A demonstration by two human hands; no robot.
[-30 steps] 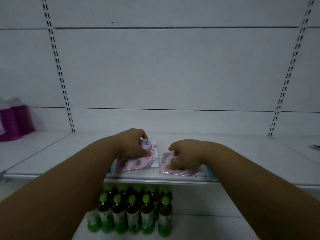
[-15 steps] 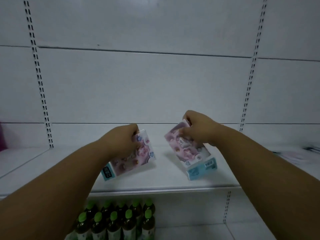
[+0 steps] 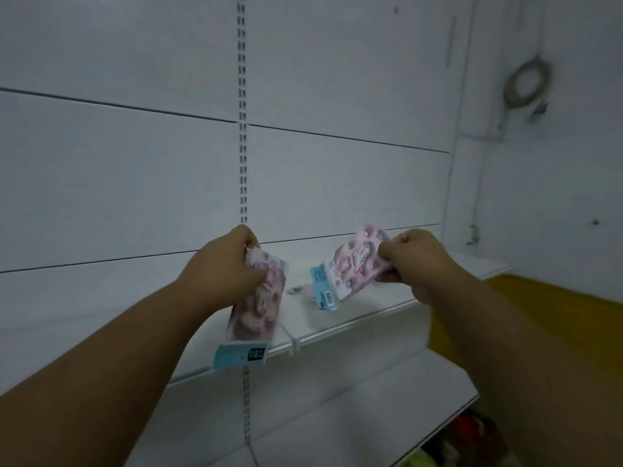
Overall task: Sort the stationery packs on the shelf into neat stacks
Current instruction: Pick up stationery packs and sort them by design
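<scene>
My left hand (image 3: 220, 274) grips a pink stationery pack (image 3: 258, 305) by its top end; the pack hangs down with its light-blue header card at the bottom. My right hand (image 3: 416, 261) holds a second pink pack (image 3: 352, 264), tilted, its blue header end pointing down-left. Both packs are in the air above the white shelf (image 3: 354, 315). Between them, on the shelf, lies a small pinkish item (image 3: 305, 293), blurred and partly hidden by the right pack.
White shelf backing with a slotted upright (image 3: 242, 129) rises behind. A lower white shelf (image 3: 337, 416) lies below. A yellow surface (image 3: 539, 315) is at the right, colourful goods (image 3: 455, 443) at bottom right, and a coiled cable (image 3: 527, 82) hangs on the wall.
Both hands lifted the packs off the shelf and carried them to the right. The view swung right; the green-capped bottles and pink items on the left are out of sight.
</scene>
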